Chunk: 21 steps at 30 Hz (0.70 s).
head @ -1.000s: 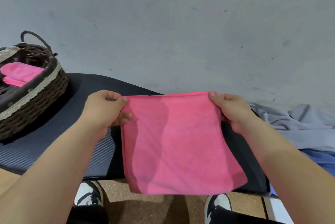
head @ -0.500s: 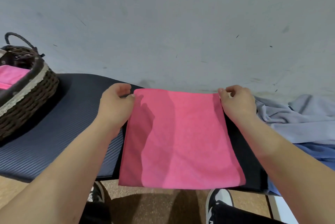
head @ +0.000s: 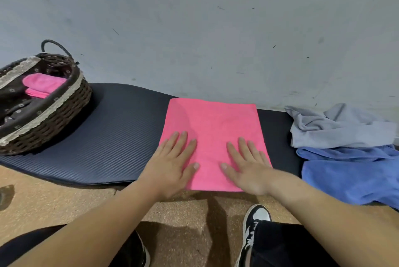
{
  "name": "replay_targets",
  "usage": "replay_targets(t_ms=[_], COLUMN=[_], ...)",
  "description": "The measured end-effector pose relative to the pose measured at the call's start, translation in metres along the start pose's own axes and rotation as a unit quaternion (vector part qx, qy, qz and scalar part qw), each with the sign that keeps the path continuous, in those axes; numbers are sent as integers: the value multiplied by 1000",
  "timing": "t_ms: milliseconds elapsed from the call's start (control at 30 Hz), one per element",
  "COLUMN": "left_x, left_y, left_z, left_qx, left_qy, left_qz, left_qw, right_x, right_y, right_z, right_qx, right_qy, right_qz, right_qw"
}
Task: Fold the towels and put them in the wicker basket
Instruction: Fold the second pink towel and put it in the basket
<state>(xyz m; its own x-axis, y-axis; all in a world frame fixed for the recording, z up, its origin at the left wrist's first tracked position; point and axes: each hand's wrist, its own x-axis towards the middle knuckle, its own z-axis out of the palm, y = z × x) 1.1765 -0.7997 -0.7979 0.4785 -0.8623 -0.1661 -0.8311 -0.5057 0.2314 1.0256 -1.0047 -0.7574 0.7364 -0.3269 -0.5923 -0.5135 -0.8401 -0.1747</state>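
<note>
- The pink towel (head: 212, 124) lies flat on the dark mat (head: 112, 137). Its far edge is near the wall (head: 216, 29) and its near edge sits at the front lip of the mat. Judging by its neat rectangle, it looks to be partly folded.
- The left hand (head: 172, 163) rests palm down on the towel's near left part. Its fingers (head: 182, 141) are straight and slightly spread, and the thumb points inward.
- The right hand (head: 248, 165) mirrors it on the near right part, with fingers (head: 243, 145) straight, slightly fanned and flat on the cloth.
- Neither hand pinches or grips anything. Flat, spread palms suit pressing the layers down and smoothing out creases, which is probably the step in hand.
- The mat gives a broad, even surface, so the towel can be squared off there before the next fold.
- The basket (head: 54, 124) stands at the left end of the mat, well apart from the hands. Folded pink towels (head: 43, 84) already lie inside it, so part of the job looks done.
- A crumpled grey cloth (head: 336, 128) and a blue towel (head: 349, 171) are heaped at the right end, probably waiting their turn.
- Unfolded pieces on the right, work in the middle and the basket on the left suggest a simple right-to-left flow.
</note>
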Motion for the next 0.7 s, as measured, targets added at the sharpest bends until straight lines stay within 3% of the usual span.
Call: replay_targets(t_ms=[100, 233, 367, 533, 600, 700], left_x=[-9, -23, -34, -31, -30, -33], left_y=[-13, -26, -33, -39, -37, -39], left_z=[-3, -16, -12, -4, -7, -17], left_qx=[13, -12, 25, 33, 1, -153], left_qy=[-2, 10, 59, 62, 69, 37], left_qz=[41, 93, 184, 203, 205, 140], left_qw=[999, 996, 981, 977, 976, 977], right_x=[-1, -2, -9, -10, -10, -6], right_y=[18, 27, 27, 28, 31, 37], right_z=[22, 30, 28, 33, 33, 31], right_qx=[-32, 19, 32, -49, -58, -29], right_qy=[70, 119, 98, 67, 62, 84], right_qz=[-33, -62, -105, -134, -145, -173], right_qw=[996, 991, 989, 988, 986, 981])
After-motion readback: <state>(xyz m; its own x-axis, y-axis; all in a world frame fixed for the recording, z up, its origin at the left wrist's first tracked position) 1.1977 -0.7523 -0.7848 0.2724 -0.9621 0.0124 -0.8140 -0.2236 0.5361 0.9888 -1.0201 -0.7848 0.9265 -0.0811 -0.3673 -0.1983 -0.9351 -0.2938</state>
